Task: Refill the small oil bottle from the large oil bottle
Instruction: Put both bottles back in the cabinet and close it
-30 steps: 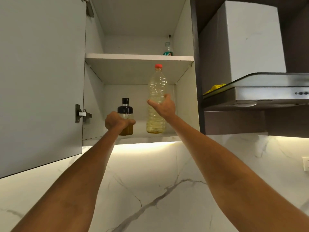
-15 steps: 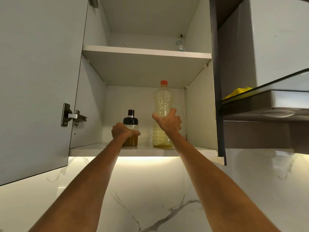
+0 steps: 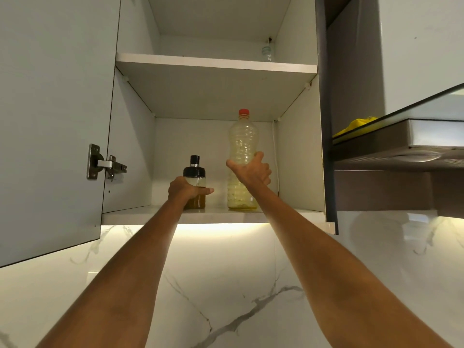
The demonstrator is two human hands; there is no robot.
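Note:
The small oil bottle (image 3: pixel 196 200), glass with a black cap and amber oil low in it, stands on the bottom shelf (image 3: pixel 140 215) of an open wall cabinet. My left hand (image 3: pixel 184 189) grips its body from the left. To its right stands the large oil bottle (image 3: pixel 242 136), clear plastic with a red cap and pale yellow oil. My right hand (image 3: pixel 252 170) grips it around the middle. Both bottles rest on the shelf.
The cabinet door (image 3: pixel 50 121) hangs open at the left with its hinge (image 3: pixel 100 162) showing. A small clear bottle (image 3: pixel 267 52) sits on the upper shelf. A range hood (image 3: pixel 401 146) with a yellow cloth (image 3: pixel 356 124) on top juts out at the right. Marble wall below.
The view has tilted up and drawn closer to the cabinet. Both hands stay on the same bottles, which have settled onto the bottom shelf.

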